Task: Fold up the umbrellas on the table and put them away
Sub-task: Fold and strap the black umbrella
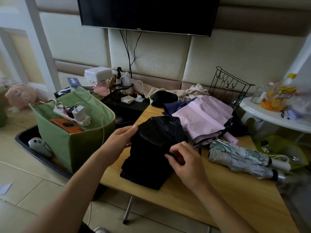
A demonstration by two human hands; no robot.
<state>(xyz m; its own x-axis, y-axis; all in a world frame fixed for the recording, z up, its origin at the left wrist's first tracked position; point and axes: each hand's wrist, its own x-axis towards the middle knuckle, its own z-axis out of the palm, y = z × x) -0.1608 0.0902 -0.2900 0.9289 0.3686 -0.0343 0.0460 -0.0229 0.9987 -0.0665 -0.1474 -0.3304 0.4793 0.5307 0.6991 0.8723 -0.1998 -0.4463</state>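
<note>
The left hand (120,140) grips the black umbrella (151,152) along its left edge, thumb on top, while the right hand (185,161) pinches a fold of its fabric. The umbrella lies at frame centre on the wooden surface (218,195). Right of it sit a pink umbrella (203,116) and a patterned umbrella (242,157); a green bag (70,140) stands at left.
</note>
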